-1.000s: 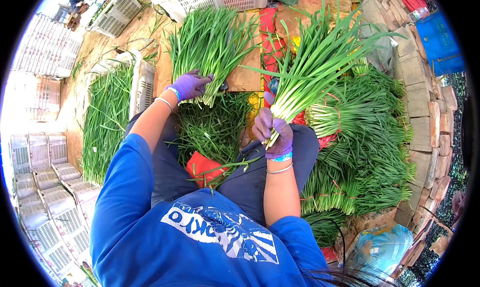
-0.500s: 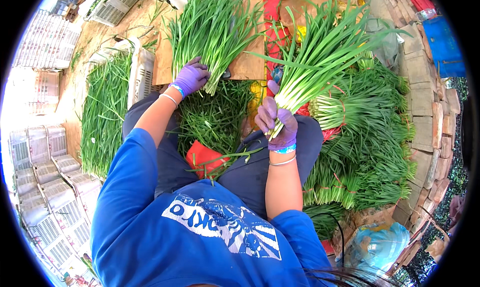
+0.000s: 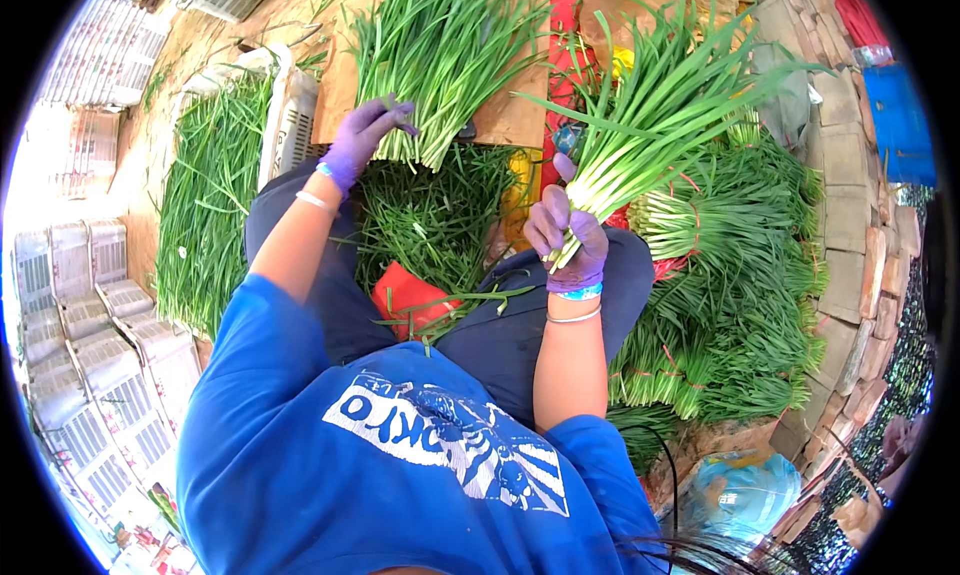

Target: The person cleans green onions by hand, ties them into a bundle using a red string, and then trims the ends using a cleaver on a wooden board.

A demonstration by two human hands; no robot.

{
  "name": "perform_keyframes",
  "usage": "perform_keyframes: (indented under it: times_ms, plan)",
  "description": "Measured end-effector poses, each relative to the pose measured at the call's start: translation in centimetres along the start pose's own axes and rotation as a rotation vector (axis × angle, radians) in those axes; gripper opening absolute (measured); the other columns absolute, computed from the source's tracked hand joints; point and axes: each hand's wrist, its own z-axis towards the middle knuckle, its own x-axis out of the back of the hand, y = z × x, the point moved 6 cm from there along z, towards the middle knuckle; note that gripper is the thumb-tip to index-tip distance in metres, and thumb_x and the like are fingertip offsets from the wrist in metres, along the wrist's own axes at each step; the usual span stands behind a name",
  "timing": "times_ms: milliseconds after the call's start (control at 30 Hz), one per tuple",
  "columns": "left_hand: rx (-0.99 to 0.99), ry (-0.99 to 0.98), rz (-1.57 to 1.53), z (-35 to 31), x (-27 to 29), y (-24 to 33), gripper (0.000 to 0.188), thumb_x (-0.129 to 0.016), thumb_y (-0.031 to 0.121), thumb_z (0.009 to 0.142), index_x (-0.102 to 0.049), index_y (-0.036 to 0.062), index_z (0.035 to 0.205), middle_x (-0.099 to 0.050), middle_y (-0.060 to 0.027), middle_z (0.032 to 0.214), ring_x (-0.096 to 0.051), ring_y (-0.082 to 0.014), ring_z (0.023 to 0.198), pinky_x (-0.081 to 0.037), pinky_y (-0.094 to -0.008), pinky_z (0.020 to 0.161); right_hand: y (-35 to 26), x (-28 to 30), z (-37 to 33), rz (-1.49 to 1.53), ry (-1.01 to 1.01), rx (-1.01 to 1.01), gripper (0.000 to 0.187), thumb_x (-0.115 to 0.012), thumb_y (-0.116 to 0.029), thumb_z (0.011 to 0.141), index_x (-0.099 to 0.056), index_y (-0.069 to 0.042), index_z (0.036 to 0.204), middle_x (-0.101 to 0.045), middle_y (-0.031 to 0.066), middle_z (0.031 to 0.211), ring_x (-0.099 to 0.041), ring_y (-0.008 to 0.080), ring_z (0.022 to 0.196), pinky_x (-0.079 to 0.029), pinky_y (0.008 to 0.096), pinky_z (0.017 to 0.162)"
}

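Observation:
Both my hands wear purple gloves. My right hand (image 3: 572,240) grips the lower stems of a bunch of garlic chives (image 3: 650,125); its leaves fan up and to the right. My left hand (image 3: 365,140) has its fingers stretched out beside the stem ends of a loose heap of chives (image 3: 440,75). That heap lies on a wooden board (image 3: 335,100) in front of me. Whether the left fingertips touch a stem is hard to see.
Loose green leaves (image 3: 430,220) and a red piece (image 3: 405,300) lie between my legs. A white crate (image 3: 292,115) of chives stands left. Tied bundles (image 3: 720,275) are stacked right, beside a brick edge (image 3: 845,235). More white crates (image 3: 100,345) stand far left.
My left hand has drawn back slightly up and left, from over the stems to beside them, its fingers straighter. My right hand still holds the bunch, nearly unmoved.

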Motion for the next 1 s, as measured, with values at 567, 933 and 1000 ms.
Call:
perform_keyframes:
  times_ms: [567, 933, 1000]
  plan:
    - [0.393, 0.612, 0.164, -5.7, -4.5, -14.1, 0.024, -0.06, 0.017, 0.078, -0.06, 0.0006, 0.095, -0.061, -0.0065, 0.069, -0.054, -0.0114, 0.057, -0.042, -0.0236, 0.057, 1.0, -0.2, 0.4, -0.084, -0.046, -0.112, 0.063, -0.058, -0.015, 0.078, -0.028, -0.001, 0.131, -0.037, -0.0015, 0.066, -0.04, 0.0088, 0.052, -0.037, 0.0235, 0.048]
    - [0.408, 0.608, 0.168, -6.2, -5.0, -11.8, 0.021, -0.055, 0.02, 0.083, -0.062, 0.0013, 0.091, -0.06, -0.0085, 0.067, -0.058, -0.0122, 0.055, -0.044, -0.0247, 0.055, 1.4, 0.9, 0.3, -0.104, -0.004, -0.151, 0.063, -0.058, -0.016, 0.078, -0.028, 0.0, 0.131, -0.037, -0.0006, 0.068, -0.04, 0.0088, 0.052, -0.037, 0.024, 0.047]
    - [0.386, 0.637, 0.17, -6.7, -4.6, -11.5, 0.023, -0.054, 0.021, 0.084, -0.062, 0.0023, 0.094, -0.061, -0.009, 0.07, -0.06, -0.0134, 0.057, -0.045, -0.0248, 0.056, 1.5, 0.9, 0.5, -0.113, -0.016, -0.173, 0.063, -0.058, -0.016, 0.078, -0.028, 0.0, 0.131, -0.037, -0.0003, 0.068, -0.04, 0.0089, 0.052, -0.036, 0.024, 0.046]
